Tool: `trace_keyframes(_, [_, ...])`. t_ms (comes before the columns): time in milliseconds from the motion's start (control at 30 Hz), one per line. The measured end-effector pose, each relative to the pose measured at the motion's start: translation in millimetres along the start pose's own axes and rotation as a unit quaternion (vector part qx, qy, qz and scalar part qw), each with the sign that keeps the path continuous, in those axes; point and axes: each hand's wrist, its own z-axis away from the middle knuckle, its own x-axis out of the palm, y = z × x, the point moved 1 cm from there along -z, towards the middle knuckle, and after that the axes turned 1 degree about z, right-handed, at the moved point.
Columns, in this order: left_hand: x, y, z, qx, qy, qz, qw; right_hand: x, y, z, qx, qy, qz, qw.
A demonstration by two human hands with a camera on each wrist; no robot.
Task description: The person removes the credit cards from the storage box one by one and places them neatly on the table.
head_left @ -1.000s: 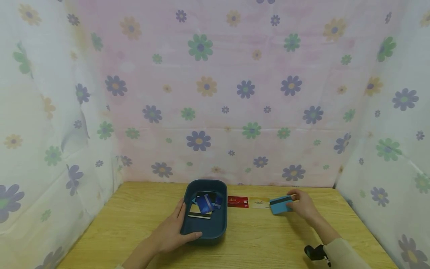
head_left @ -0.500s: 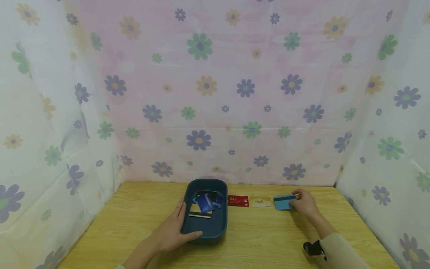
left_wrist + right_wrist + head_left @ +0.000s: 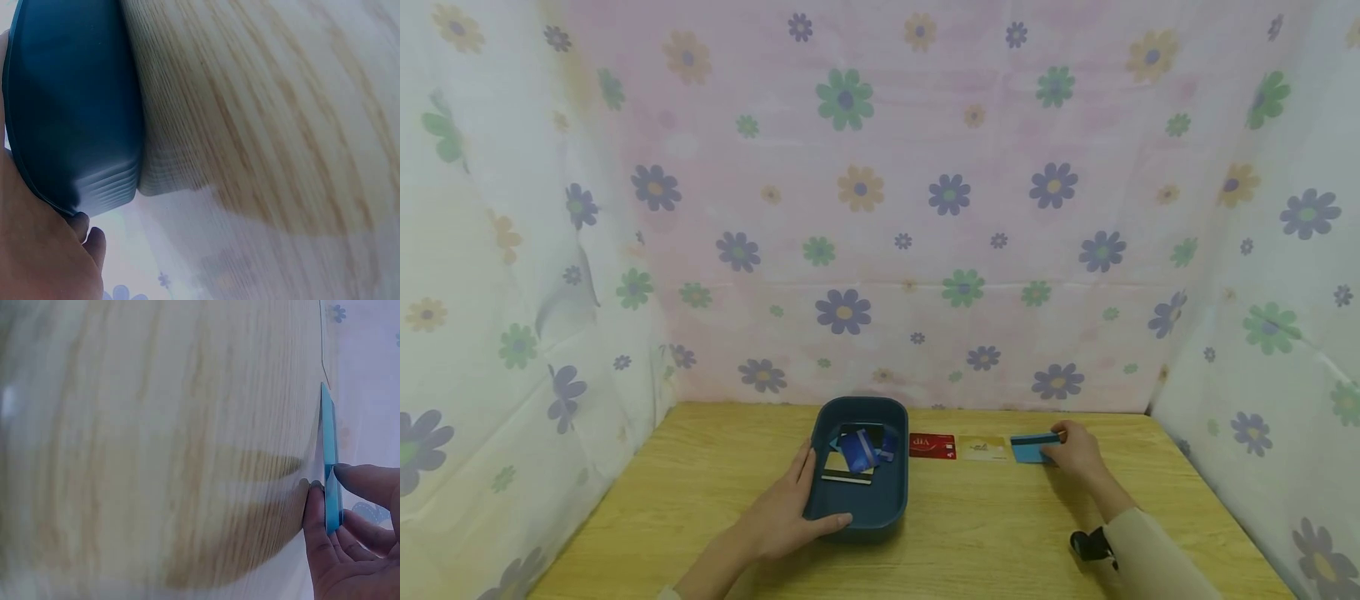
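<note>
- Cream sleeve (image 3: 1153,554) at the near right, a small black object (image 3: 1090,546) beside its cuff.
- Left hand (image 3: 782,512) spread along the left side of the bin, fingers fairly straight against the outer wall, thumb over the near rim.
- Dark blue-green bin (image 3: 880,500) standing left of centre on the wood-grained desk (image 3: 970,533); loose cards overlap inside, a deep blue card (image 3: 859,452) over a gold one (image 3: 833,465).
- Right hand (image 3: 1078,454), right of the bin, pinches the light blue card (image 3: 1024,452) by its right end between thumb and fingers; whether the card's left end touches the desk I cannot tell.
- White-and-gold card (image 3: 982,448) flat just left of it, then a red card (image 3: 932,446) just beside the bin.
- Flowered cloth (image 3: 880,208) at the far side.
</note>
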Motion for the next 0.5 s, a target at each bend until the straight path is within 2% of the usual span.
trace_keyframes(500, [-0.1,-0.6,-0.3,0.005,0.005,-0.002,1.0,4.7,3.9,-6.2,-0.011,0.0,0.021,1.0])
